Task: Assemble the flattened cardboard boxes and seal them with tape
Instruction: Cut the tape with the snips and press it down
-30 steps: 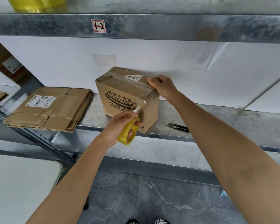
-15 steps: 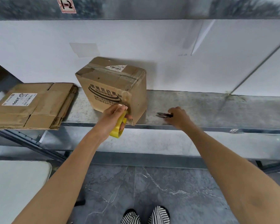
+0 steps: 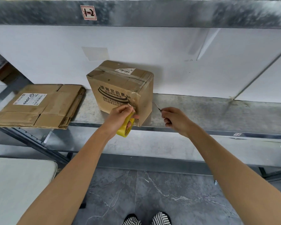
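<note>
The assembled box (image 3: 120, 88) stands near the shelf's (image 3: 201, 114) front edge. The tape roll (image 3: 126, 126) is clamped by the left hand (image 3: 120, 116), keeping the strip taut; snips (image 3: 157, 106) are pinched in the right hand (image 3: 177, 119), seemingly for cutting.

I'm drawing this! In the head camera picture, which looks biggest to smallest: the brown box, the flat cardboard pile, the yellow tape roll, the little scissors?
1. Flat cardboard pile and brown box: they look too alike to rank.
2. Yellow tape roll.
3. Little scissors, mostly hidden by the right hand.
</note>
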